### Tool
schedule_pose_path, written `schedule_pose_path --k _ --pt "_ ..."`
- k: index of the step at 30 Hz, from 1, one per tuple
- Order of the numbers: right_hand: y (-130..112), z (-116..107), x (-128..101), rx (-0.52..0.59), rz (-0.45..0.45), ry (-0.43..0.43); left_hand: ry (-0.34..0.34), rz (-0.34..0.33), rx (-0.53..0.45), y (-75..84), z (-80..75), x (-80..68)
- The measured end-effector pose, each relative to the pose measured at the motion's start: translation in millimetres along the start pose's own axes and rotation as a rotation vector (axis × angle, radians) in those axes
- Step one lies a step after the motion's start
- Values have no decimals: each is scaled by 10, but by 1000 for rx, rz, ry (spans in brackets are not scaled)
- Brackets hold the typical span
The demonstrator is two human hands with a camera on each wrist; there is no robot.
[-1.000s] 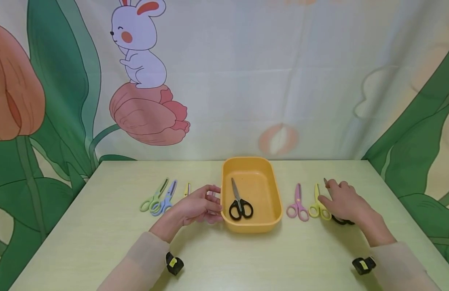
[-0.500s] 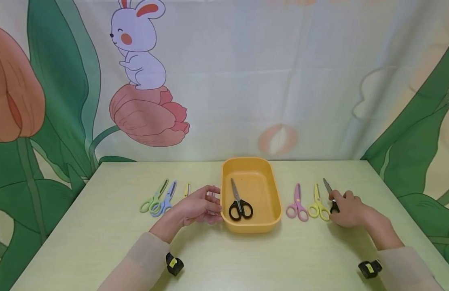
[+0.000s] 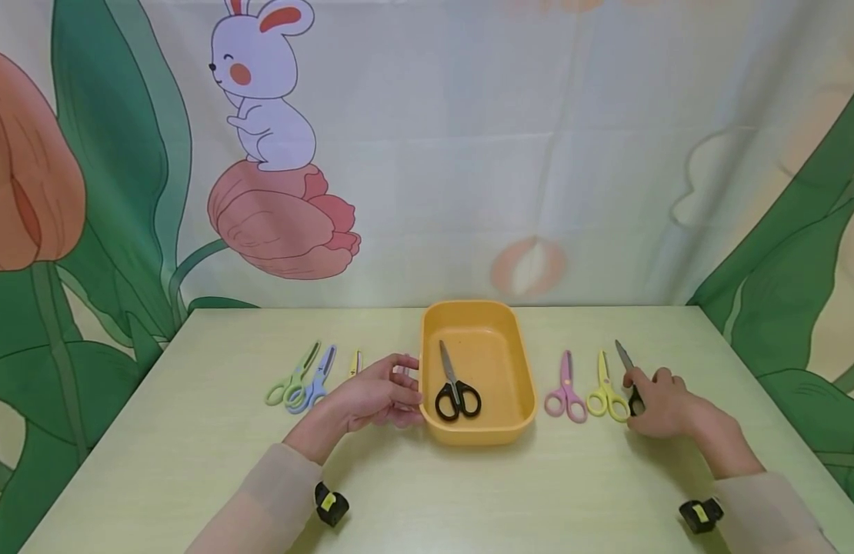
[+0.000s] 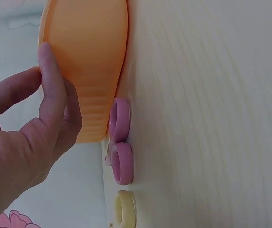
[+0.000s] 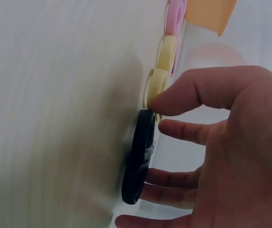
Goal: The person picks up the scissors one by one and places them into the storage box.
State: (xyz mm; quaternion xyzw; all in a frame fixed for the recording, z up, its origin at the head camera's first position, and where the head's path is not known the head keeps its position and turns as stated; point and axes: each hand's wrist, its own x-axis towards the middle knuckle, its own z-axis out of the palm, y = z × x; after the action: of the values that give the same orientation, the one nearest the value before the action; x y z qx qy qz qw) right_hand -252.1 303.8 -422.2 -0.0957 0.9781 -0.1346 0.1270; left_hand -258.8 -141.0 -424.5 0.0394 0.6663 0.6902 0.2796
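My left hand point(image 3: 385, 391) is at the left side of a yellow plastic basket point(image 3: 492, 435), pinching its rim between thumb and finger in the left wrist view. Inside the basket lies a pair of black-handled scissors point(image 3: 458, 398). My right hand point(image 3: 665, 404) reaches over another pair of black-handled scissors point(image 3: 624, 355) lying on the table. Seen from the right wrist, thumb and index fingertips are right at the end of the black handle point(image 5: 138, 156), and the other fingers spread out beside it. Part of these handles is hidden under the hand in the head view.
Pink scissors point(image 3: 566, 392) and yellow scissors point(image 3: 607, 396) lie between basket and right hand. Left of the basket are green scissors point(image 3: 294, 383), blue scissors point(image 3: 316, 385), yellow scissors point(image 3: 356, 360) and pink scissors point(image 4: 121, 164), the last two partly covered. A printed curtain point(image 3: 427, 154) hangs behind the table.
My right hand has drawn back and slightly right from over the scissors' blades to their handles, then stayed nearly still. The left hand and basket have not moved.
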Motion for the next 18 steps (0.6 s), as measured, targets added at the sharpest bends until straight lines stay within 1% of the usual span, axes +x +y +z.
schedule_pose_path --k 5,13,18 --pt "4 11 7 -7 0 -6 -3 5 -5 -3 4 0" --pt "9 10 32 -16 10 -15 6 -6 2 30 14 -12" --pt "-2 4 40 -14 15 -22 7 -12 -1 20 13 -9"
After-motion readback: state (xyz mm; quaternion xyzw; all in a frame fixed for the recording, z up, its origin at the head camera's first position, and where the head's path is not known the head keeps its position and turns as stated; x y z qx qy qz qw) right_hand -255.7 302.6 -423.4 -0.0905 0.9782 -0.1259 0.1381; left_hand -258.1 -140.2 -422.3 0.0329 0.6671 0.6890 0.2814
